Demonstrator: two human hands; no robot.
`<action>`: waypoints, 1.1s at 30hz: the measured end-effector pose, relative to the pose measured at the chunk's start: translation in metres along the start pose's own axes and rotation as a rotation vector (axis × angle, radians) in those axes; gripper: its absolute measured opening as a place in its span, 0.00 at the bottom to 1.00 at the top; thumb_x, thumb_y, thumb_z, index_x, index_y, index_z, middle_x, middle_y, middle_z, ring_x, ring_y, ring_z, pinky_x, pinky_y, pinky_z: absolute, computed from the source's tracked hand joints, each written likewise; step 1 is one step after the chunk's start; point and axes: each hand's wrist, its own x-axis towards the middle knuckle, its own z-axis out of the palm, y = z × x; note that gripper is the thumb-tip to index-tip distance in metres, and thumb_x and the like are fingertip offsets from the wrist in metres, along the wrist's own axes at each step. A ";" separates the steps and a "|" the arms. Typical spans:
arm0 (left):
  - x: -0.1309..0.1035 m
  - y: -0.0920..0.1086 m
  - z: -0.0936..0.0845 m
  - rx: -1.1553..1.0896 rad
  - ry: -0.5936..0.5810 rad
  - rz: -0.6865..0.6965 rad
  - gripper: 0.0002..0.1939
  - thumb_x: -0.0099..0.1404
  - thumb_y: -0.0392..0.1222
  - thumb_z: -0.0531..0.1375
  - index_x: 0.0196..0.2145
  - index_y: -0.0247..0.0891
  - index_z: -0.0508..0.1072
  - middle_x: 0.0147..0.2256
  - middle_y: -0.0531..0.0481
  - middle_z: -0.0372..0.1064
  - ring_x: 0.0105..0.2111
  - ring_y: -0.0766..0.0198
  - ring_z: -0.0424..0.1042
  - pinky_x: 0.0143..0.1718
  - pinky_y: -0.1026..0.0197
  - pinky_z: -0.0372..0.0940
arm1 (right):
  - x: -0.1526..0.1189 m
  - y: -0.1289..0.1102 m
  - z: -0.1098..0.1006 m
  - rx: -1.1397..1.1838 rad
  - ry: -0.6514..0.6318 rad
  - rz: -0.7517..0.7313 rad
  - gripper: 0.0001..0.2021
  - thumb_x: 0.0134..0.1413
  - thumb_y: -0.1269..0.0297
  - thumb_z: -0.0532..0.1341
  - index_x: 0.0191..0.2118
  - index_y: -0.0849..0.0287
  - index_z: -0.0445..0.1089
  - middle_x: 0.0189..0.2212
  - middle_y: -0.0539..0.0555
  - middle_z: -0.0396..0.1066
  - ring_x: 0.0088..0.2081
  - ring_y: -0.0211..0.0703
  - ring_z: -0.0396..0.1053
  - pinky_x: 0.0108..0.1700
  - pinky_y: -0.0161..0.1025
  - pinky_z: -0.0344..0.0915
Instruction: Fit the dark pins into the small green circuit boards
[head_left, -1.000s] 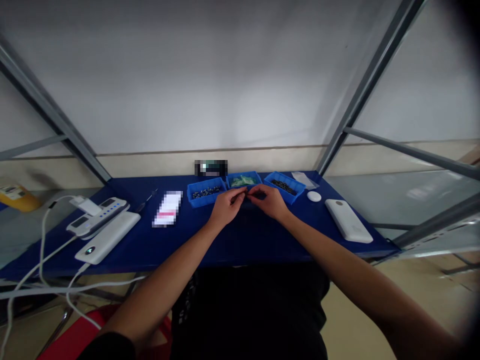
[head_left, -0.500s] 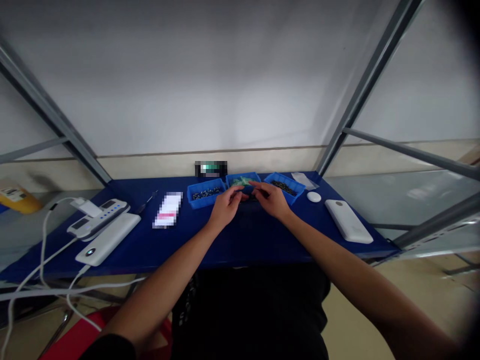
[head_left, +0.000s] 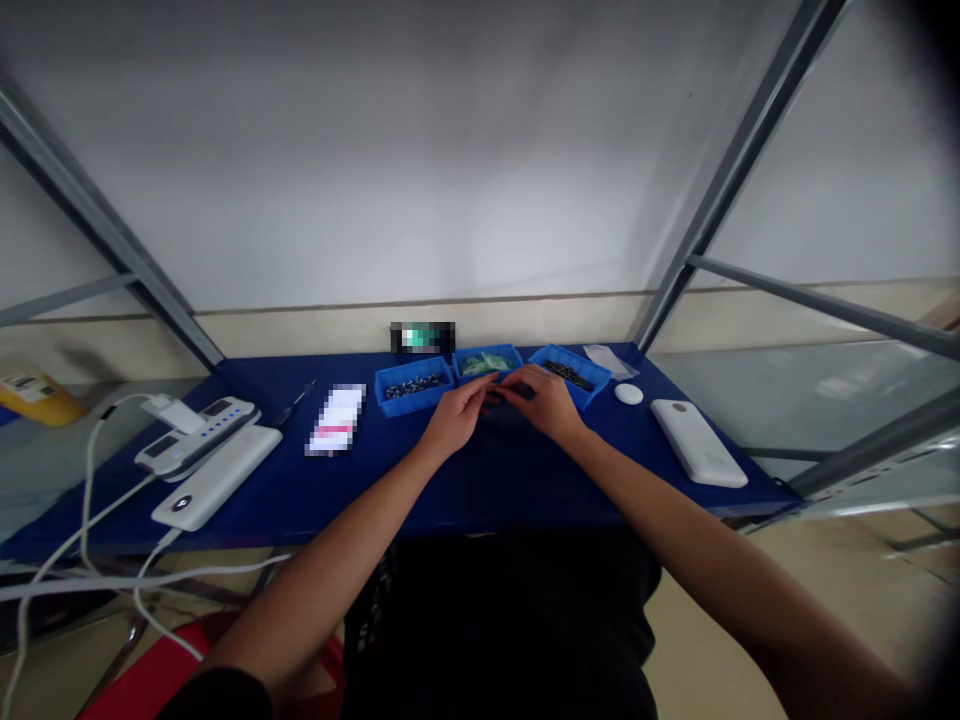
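At mid-frame, the left hand (head_left: 454,415) and right hand (head_left: 546,402) meet over the desk (head_left: 495,490); whether either grip pinches anything (too dark) I cannot tell. Above, blue bins (head_left: 411,405) hold small parts (head_left: 412,386); much seems left, nothing visibly finished.

No text reads clearly (the white print (head_left: 363,632) on the black clothing (head_left: 502,620) blurs).

We count our 2 hands (head_left: 454,416), 3 blue bins (head_left: 417,402) towards the bench's (head_left: 480,490) 12 o'clock, 2 white power banks (head_left: 697,443) at 9 and 3 o'clock, 1 white disc (head_left: 628,394) near 2 o'clock.
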 end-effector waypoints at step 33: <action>0.003 0.000 -0.006 0.055 0.170 0.053 0.09 0.66 0.45 0.69 0.42 0.41 0.79 0.42 0.45 0.81 0.43 0.55 0.82 0.51 0.48 0.75 | -0.004 0.005 0.012 0.259 -0.125 0.111 0.15 0.59 0.65 0.67 0.52 0.53 0.74 0.38 0.51 0.81 0.37 0.46 0.79 0.45 0.45 0.76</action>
